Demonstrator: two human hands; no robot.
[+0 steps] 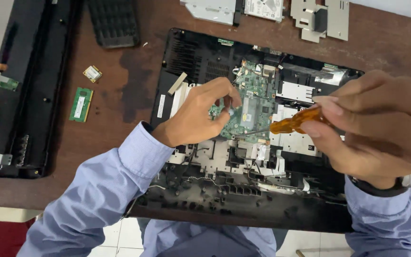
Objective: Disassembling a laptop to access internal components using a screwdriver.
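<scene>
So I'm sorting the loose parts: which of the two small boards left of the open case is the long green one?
The memory stick, nearer the table's front edge; the small card beyond it is squarish and pale.

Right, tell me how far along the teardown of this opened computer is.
Done: the case is open, and a memory stick, small card and drive lie on the table. In hand: the left hand pinches at the green board; the right hand holds a screwdriver. Left: board and cables remain inside.
</scene>
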